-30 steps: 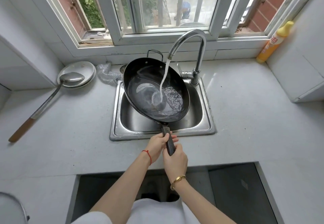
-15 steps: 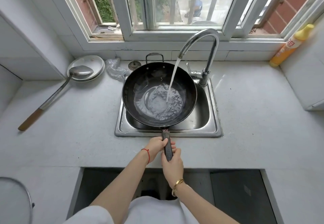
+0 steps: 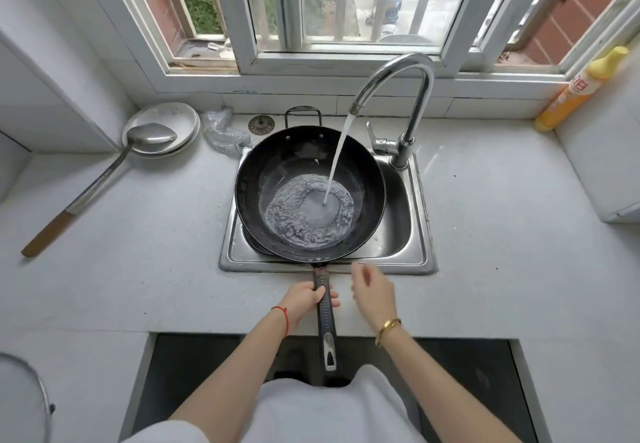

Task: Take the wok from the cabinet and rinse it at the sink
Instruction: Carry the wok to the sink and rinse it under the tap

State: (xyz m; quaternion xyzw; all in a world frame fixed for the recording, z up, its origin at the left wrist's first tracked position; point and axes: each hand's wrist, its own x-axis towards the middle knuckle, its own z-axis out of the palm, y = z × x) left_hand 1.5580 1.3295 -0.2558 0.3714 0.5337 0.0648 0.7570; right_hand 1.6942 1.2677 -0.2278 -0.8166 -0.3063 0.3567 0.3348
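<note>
The black wok [image 3: 287,165] sits level over the steel sink [image 3: 414,214], its long handle [image 3: 326,318] pointing back at me. Water streams from the curved tap [image 3: 401,96] into the wok's middle, where a shallow pool swirls. My left hand [image 3: 306,299] grips the handle near the wok. My right hand [image 3: 372,292] hovers blurred just right of the handle, fingers relaxed, holding nothing.
A long ladle [image 3: 104,183] with a wooden grip rests on stacked metal plates [image 3: 173,122] at back left. A steel scourer [image 3: 223,132] and a drain strainer [image 3: 260,124] lie behind the sink. A yellow bottle [image 3: 575,91] stands at back right. An open dark recess [image 3: 450,373] lies below the counter's edge.
My right hand has let go of the handle and moved off to the right. The wok has come level under the stream, held by my left hand alone.
</note>
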